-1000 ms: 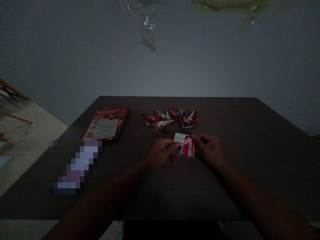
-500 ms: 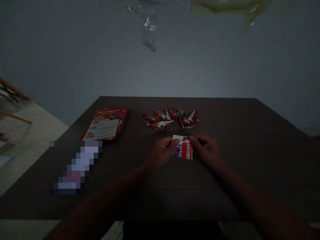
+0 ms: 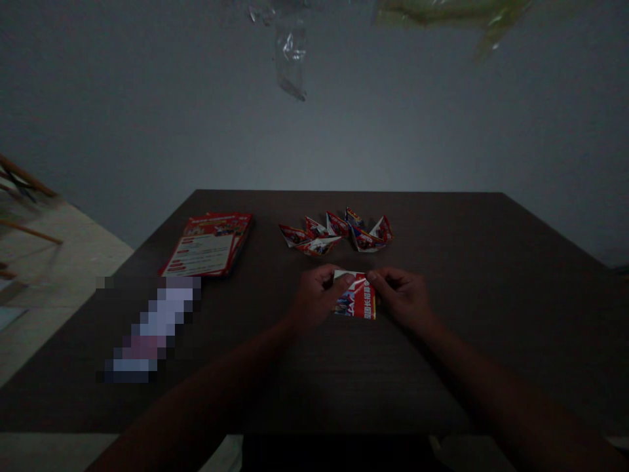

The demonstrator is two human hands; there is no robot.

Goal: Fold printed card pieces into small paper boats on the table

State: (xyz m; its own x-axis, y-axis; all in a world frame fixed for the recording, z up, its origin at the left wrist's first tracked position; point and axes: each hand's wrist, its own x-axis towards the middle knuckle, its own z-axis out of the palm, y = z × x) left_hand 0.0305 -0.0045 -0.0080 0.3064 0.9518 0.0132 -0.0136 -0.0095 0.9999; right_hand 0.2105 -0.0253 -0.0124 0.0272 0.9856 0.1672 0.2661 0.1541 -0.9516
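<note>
Between my hands is a small folded flyer (image 3: 362, 300), red and white with printed figures and large characters. My left hand (image 3: 318, 295) pinches its left side, thumb lying on top of the paper. At its upper right corner, the thumb and fingers of my right hand (image 3: 400, 292) grip the edge. Just beyond my hands stand several folded paper boats (image 3: 319, 246) made of similar printed paper, grouped close together. The fingers under the flyer are hidden.
A stack of red and white flyers (image 3: 206, 246) lies on the dark wooden table (image 3: 466, 262) at the left. Nearer me is a pixelated, pale oblong object (image 3: 157, 324). Clear plastic (image 3: 291, 59) hangs on the wall behind.
The flyer has shifted slightly toward me and left, and its surface now tilts a little differently. Both hands keep their grip; the boats and stack stay put.
</note>
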